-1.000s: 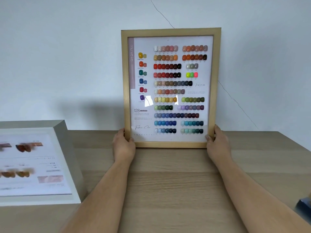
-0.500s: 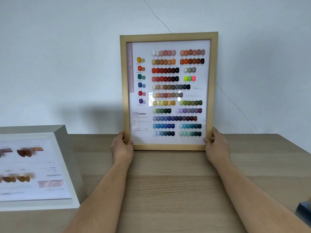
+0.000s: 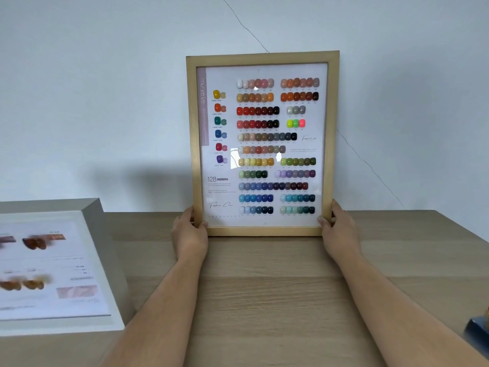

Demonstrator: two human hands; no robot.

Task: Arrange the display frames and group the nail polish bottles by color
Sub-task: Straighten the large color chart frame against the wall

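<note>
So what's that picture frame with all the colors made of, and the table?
The upright frame looks like light, unpainted wood with a matte finish; faint grain lines show. Its front seems to be glass or clear plastic, since a bright reflection sits on it. The table looks like pale wood or wood-look laminate, with streaky grain; which one is hard to tell.

a light wooden display frame (image 3: 262, 57) is stood upright on its lower edge at the table's far side, at twelve o'clock, against the wall. rows of coloured nail swatches are shown behind its glass. a second, grey-white display frame (image 3: 91, 207) is laid flat at nine o'clock, well apart, partly cut off; its printed sheet is blurred.
</note>
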